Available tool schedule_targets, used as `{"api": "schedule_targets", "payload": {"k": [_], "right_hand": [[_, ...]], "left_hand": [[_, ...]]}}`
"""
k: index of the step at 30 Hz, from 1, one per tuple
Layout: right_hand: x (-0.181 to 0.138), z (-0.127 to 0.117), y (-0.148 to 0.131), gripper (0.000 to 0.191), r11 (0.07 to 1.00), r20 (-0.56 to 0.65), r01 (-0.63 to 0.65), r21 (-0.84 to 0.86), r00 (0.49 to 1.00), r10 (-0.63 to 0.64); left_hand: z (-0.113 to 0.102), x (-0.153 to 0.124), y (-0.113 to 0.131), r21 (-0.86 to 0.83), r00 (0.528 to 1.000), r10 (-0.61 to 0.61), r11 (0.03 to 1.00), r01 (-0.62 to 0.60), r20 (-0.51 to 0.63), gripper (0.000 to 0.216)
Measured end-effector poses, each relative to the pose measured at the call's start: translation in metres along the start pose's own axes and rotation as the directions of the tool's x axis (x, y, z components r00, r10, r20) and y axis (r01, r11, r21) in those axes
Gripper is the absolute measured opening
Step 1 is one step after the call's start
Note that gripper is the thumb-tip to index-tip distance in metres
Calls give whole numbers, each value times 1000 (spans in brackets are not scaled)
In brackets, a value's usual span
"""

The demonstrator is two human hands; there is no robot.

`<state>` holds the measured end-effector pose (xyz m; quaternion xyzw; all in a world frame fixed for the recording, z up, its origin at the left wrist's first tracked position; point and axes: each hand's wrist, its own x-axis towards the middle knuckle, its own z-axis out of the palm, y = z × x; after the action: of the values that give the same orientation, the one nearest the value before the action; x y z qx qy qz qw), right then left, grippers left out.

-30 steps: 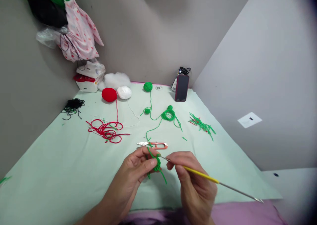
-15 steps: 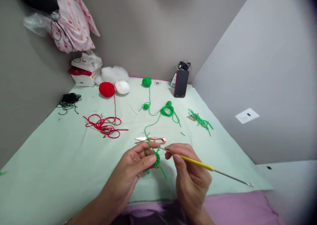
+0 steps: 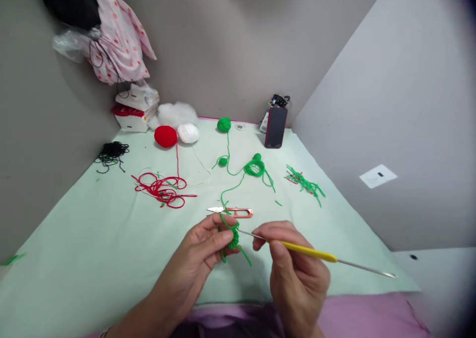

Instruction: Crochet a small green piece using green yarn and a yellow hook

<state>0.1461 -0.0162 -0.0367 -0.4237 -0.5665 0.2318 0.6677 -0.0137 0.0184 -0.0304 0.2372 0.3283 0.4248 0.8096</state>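
- One green crocheted piece [image 3: 233,239] sits pinched in the left hand [image 3: 204,246], over the pale green cloth [image 3: 111,244].
- Right hand [image 3: 295,263] grips a yellow-handled hook [image 3: 310,251], its tip at the piece.
- Orange-handled snips [image 3: 238,209] lie just beyond the left hand.

One crochet hook [image 3: 312,252], two hands [image 3: 203,247] [image 3: 295,266]

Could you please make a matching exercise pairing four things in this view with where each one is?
Things:
1. crochet hook
2. thread snips
3. smartphone
4. green crochet piece

Places:
A. standing near the back wall
B. pinched in the left hand
C. held in the right hand
D. lying just beyond the left hand

Pairs: 1-C, 2-D, 3-A, 4-B
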Motion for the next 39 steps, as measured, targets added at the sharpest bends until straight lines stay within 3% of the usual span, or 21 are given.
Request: {"api": "schedule_targets", "payload": {"k": [10, 15, 23, 29, 33, 39], "right_hand": [[-2, -2, 2, 24, 994, 17, 41, -103, 999, -40], [1, 1, 6, 21, 1000, 71, 16, -10, 997, -15], [1, 4, 11, 16, 997, 179, -37, 72, 983, 23], [-1, 3, 10, 32, 998, 229, 12, 62, 973, -25], [-3, 9, 9, 25, 994, 184, -64, 86, 982, 47], [-4, 20, 16, 9, 924, 96, -235, 301, 972, 216]], "left_hand": [[3, -1, -1, 21, 1000, 12, 1000, -12, -23, 15], [3, -4, 0, 77, 999, 40, 996, -38, -29, 22], [1, -6, 3, 103, 999, 23, 994, -28, 45, 60], [-5, -9, 4, 154, 996, 72, 985, -78, 47, 76], [-10, -13, 5, 200, 993, 116, 973, -119, 26, 67], [-8, -15, 9, 194, 989, 146, 971, -139, -23, 56]]}}
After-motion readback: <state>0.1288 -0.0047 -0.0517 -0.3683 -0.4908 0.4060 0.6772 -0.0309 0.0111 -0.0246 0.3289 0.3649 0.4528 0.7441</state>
